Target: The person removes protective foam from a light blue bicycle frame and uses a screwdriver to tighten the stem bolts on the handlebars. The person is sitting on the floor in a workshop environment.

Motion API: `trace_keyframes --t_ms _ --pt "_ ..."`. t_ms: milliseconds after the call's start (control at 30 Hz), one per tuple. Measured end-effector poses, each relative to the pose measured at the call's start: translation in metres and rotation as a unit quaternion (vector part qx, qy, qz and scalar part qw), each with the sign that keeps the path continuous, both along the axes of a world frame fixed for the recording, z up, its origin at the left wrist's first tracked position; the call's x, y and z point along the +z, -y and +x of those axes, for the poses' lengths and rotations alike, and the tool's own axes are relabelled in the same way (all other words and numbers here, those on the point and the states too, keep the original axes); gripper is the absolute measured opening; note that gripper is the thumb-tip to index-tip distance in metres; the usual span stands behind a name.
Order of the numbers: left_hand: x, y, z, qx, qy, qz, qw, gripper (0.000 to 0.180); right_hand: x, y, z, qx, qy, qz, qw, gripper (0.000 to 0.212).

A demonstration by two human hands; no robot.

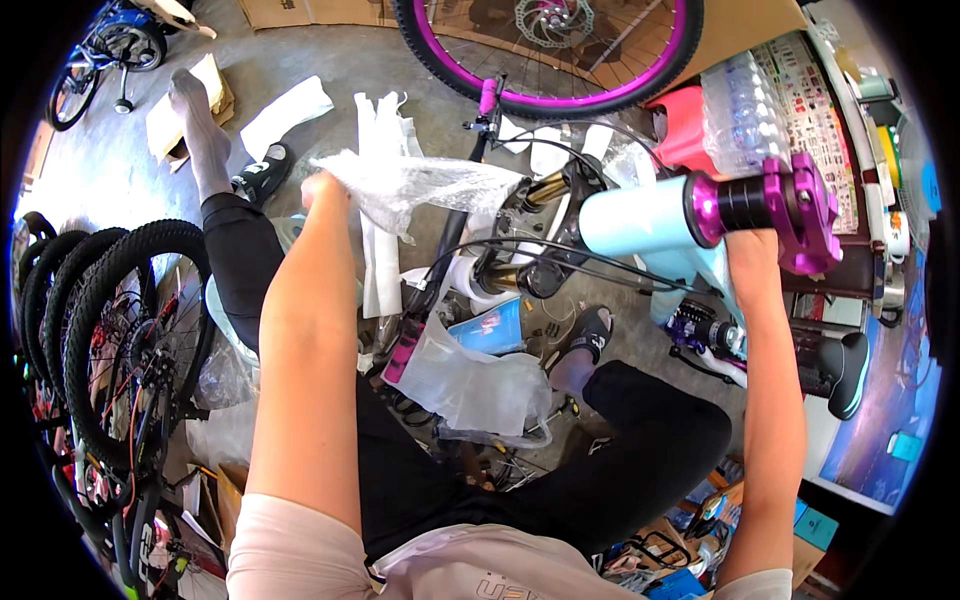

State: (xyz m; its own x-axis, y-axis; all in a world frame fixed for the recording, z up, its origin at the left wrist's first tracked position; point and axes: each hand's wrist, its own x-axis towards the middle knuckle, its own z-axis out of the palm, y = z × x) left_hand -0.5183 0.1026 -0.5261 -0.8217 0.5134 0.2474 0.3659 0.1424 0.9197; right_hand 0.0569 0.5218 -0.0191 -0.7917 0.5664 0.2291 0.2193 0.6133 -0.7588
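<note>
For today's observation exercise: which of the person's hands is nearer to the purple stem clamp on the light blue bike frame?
Right. The right hand grips the frame just under the purple stem clamp; the left hand is far across, pulling clear plastic wrap.

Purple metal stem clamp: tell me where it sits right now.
In the head view, the purple metal stem clamp sits upper right, capping the pale blue frame tube, directly above the right hand.

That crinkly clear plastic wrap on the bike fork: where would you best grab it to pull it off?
Probably at the loose, bunched end of the plastic wrap, where the left hand already pinches it, coming from the person's left. That end stands free of the fork, while the other end clings near the gold tubes. The right hand steadies the pale blue frame beside the purple stem.
</note>
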Motion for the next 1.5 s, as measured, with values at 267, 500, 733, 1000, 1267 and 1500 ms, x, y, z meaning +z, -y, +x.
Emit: trace_keyframes --t_ms 267,500,733,1000,1267,1500 --pt "0.185 -0.143 0.265 0.36 0.358 0.131 0.851 0.036 0.023 0.003 0.016 -0.061 0.073 0.139 0.986 0.024" --pt "0.345 -0.16 0.394 0.19 -0.057 0.029 0.98 0.032 0.008 0.013 0.0 -0.072 -0.178 -0.072 0.979 0.014" --pt "0.449 -0.199 0.437 -0.043 -0.179 0.058 0.981 0.034 -0.019 0.104 0.035 -0.164 -0.367 0.048 0.914 0.011" --pt "0.453 -0.212 0.445 -0.141 0.016 -0.178 0.974 0.041 -0.276 0.164 0.002 -0.269 -0.118 -0.562 0.773 0.018" --pt "0.417 -0.208 0.439 -0.074 -0.089 -0.177 0.977 0.03 -0.376 0.137 -0.069 -0.249 -0.156 -0.557 0.777 0.026" --pt "0.42 -0.206 0.44 -0.099 -0.116 -0.213 0.965 0.035 -0.342 0.131 -0.097 -0.319 -0.166 -0.6 0.715 0.058"
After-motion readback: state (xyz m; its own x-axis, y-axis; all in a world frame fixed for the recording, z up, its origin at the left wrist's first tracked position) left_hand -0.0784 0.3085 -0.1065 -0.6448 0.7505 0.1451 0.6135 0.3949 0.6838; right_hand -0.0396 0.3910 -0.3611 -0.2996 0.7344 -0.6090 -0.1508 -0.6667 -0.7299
